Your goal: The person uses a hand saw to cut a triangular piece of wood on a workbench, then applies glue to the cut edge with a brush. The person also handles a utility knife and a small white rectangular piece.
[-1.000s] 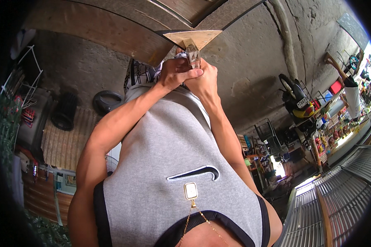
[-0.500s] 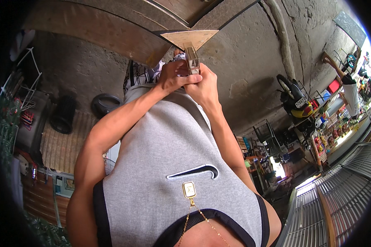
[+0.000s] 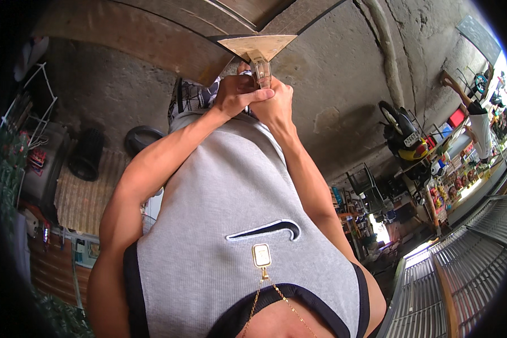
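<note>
My left hand [image 3: 234,97] and my right hand [image 3: 276,103] are together in front of my waist, both closed around a small, clear, box-shaped thing [image 3: 261,74]. It looks like see-through plastic with a brownish tint, and its far end points away from me. My left thumb lies across its near end, against my right hand. The fingers beneath are mostly hidden, and I cannot make out what is inside. Just beyond the thing is a pale triangular corner piece [image 3: 257,44] of a wooden table [image 3: 169,34].
Rough concrete floor [image 3: 332,84] surrounds me. A black and yellow motorbike [image 3: 405,141] stands to the right, with another person [image 3: 479,129] farther off near shelves of goods. Metal slats [image 3: 473,265] are at lower right. A black round-rimmed object [image 3: 141,139] lies at left.
Both hands have moved slightly away from me, toward the table corner, with the clear box. The box has tilted so more of its broad face shows. Both hands stay closed on it.
</note>
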Available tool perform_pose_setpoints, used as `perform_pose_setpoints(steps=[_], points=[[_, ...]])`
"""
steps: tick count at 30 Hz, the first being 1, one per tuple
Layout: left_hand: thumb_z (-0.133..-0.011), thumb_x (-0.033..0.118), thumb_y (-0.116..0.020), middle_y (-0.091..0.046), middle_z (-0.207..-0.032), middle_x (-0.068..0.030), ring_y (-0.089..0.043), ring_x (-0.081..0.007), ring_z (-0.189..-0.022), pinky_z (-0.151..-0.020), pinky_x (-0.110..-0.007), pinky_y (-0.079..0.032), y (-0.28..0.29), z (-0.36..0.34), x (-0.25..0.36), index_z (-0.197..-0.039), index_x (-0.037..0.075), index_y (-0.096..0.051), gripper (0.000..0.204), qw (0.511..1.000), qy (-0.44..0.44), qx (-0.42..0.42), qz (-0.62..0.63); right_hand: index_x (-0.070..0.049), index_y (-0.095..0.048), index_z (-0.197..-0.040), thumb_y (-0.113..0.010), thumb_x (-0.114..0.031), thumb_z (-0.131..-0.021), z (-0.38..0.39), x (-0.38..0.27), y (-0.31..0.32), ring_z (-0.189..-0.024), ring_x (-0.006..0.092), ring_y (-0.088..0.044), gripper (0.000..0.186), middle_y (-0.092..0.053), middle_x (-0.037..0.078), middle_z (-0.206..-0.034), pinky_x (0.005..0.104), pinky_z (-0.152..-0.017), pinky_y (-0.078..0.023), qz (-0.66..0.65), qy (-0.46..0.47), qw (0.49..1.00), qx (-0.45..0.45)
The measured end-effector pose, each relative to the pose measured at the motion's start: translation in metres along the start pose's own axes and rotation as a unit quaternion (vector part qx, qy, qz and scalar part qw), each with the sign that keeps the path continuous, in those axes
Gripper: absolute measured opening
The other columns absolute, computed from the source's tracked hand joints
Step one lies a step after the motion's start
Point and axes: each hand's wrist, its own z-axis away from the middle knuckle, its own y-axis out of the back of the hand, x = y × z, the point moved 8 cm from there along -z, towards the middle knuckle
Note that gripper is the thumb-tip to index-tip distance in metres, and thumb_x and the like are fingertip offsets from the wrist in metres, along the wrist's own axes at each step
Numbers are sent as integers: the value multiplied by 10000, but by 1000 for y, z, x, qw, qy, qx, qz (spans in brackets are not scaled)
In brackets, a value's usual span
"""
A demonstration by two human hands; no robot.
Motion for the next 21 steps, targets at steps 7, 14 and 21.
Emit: perform_pose_setpoints(steps=[7,14,21], points=[[-775,404,-758,-676,-923,-45,-619,-118,-854,-763,-254,-491,-9,11,16,-1042,2,-648,495,999,-32,-2,-26,-4,-646,-903,-608,-58,-705,22,-19,21,-777,392,-673,209,-681,220,-821,409,-713,-537,-51,48,998,5],[-792,424,-739,-669,-942,-55,-616,-123,-877,-797,-266,-486,-11,10,10,-1058,2,-632,511,999,-1,-23,-38,7,-639,-882,-620,-52,-690,18,-9,16,-785,427,-662,201,-677,240,-838,434,-713,-539,-50,22,998,-9],[-752,435,-796,-674,-775,-36,-614,-101,-734,-685,-241,-472,-5,-1,-17,-861,1,-678,462,999,-24,24,7,-75,-702,-860,-664,-118,-702,11,-9,10,-757,372,-688,168,-701,175,-786,411,-711,-553,-48,10,999,-14]])
